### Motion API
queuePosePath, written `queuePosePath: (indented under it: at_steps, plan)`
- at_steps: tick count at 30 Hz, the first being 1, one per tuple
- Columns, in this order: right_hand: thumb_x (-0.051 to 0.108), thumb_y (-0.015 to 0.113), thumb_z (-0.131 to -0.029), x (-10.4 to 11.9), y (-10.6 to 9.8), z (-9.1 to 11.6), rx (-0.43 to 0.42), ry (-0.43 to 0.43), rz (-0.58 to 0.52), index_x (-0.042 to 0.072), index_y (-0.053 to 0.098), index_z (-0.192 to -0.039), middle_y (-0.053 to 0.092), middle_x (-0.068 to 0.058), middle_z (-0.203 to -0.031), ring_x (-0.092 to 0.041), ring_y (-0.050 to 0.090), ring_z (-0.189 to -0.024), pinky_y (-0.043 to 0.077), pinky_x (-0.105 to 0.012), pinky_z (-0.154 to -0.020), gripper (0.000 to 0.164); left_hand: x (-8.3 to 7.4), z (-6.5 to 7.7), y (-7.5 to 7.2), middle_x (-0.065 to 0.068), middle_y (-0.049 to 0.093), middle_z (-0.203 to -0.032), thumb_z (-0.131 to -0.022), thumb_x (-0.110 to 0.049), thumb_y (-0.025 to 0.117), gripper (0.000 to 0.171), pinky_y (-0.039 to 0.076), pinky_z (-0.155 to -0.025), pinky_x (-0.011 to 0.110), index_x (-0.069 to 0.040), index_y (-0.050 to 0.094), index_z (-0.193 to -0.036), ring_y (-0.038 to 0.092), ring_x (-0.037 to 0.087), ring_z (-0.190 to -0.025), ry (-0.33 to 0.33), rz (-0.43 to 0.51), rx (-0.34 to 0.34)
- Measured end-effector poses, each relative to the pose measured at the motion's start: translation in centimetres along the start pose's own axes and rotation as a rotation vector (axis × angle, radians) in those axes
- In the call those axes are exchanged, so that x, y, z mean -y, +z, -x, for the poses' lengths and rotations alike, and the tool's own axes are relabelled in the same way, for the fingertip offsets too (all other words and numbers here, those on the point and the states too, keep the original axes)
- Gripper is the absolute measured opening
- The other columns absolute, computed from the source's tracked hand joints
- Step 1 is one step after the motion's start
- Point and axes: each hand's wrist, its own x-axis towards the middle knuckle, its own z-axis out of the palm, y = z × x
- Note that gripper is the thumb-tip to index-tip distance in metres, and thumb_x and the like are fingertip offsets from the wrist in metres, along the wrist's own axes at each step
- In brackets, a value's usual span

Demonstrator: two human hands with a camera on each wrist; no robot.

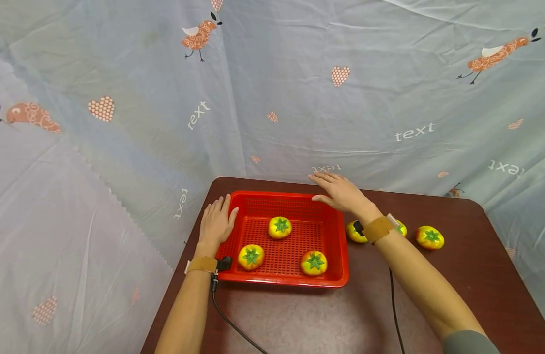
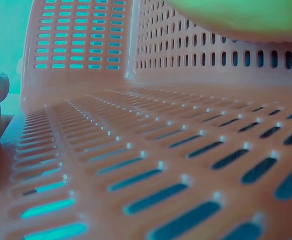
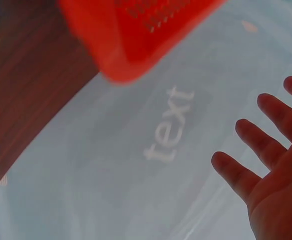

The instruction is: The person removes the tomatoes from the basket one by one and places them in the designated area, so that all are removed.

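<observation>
A red plastic basket (image 1: 281, 282) with slotted walls stands on the table, and in it lie three yellow-red model persimmons with green leafy tops: one at the back (image 1: 279, 227), one front left (image 1: 251, 257), one front right (image 1: 314, 263). My left hand (image 1: 216, 223) is at the basket's left rim, fingers extended forward along it. Over the back right corner is my right hand (image 1: 341, 191), palm down, fingers straight and spread, holding nothing. In the right wrist view its fingers (image 3: 258, 142) show apart from the basket's corner (image 3: 128, 65).
On the dark wooden table (image 1: 467, 275), right of the basket, lie more persimmons: one by itself (image 1: 430, 238), another (image 1: 355, 232) partly behind the right wrist, and one mostly hidden by the wrist strap (image 1: 378, 230). Cables run from both wrists. A patterned curtain (image 1: 272, 98) hangs behind the table.
</observation>
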Motion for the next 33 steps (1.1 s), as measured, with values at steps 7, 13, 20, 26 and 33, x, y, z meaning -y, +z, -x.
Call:
queuePosePath:
  at_steps: [7, 13, 20, 26, 33]
  plan:
    - [0.044, 0.054, -0.098, 1.7, 1.8, -1.7, 0.051, -0.04, -0.012, 0.013, 0.038, -0.152, 0.036, -0.014, -0.156, -0.04, 0.035, -0.142, 0.032, -0.061, -0.113, 0.064, 0.1, -0.1, 0.2, 0.023, 0.033, -0.155, -0.105, -0.044, 0.033, 0.064, 0.015, -0.122, 0.053, -0.006, 0.024, -0.156, 0.029, 0.04, -0.145, -0.005, 0.013, 0.006]
    - [0.046, 0.054, -0.098, 2.4, 3.2, -2.6, 0.093, -0.041, -0.013, 0.014, 0.037, -0.152, 0.036, -0.013, -0.157, -0.038, 0.035, -0.143, 0.033, -0.058, -0.113, 0.065, 0.2, -0.1, 0.2, 0.023, 0.033, -0.155, -0.105, -0.045, 0.032, 0.064, 0.015, -0.122, 0.053, -0.006, 0.025, -0.155, 0.029, 0.04, -0.145, -0.001, 0.017, -0.001]
    - [0.048, 0.052, -0.098, 3.4, 5.2, -3.2, 0.185, -0.048, 0.001, 0.014, 0.037, -0.152, 0.033, -0.014, -0.158, -0.039, 0.034, -0.144, 0.033, -0.058, -0.113, 0.065, 0.1, -0.1, 0.1, 0.023, 0.034, -0.155, -0.105, -0.045, 0.031, 0.064, 0.015, -0.122, 0.052, -0.006, 0.025, -0.155, 0.029, 0.04, -0.145, -0.003, 0.023, 0.001]
    - [0.044, 0.056, -0.097, 4.8, 6.1, -3.5, 0.164, -0.106, 0.047, 0.012, 0.042, -0.149, 0.035, -0.012, -0.157, -0.034, 0.035, -0.144, 0.035, -0.057, -0.113, 0.062, 0.0, 0.0, 0.2, 0.023, 0.034, -0.155, -0.105, -0.044, 0.032, 0.063, 0.016, -0.122, 0.052, -0.006, 0.025, -0.155, 0.03, 0.04, -0.144, -0.004, 0.017, -0.004]
    - [0.046, 0.056, -0.096, 6.5, 7.8, -4.0, 0.248, -0.137, 0.054, 0.013, 0.041, -0.15, 0.038, -0.01, -0.156, -0.032, 0.037, -0.143, 0.035, -0.055, -0.113, 0.064, 0.1, 0.2, 0.3, 0.023, 0.032, -0.156, -0.105, -0.044, 0.032, 0.064, 0.016, -0.122, 0.052, -0.007, 0.023, -0.156, 0.029, 0.04, -0.145, -0.009, 0.014, -0.004]
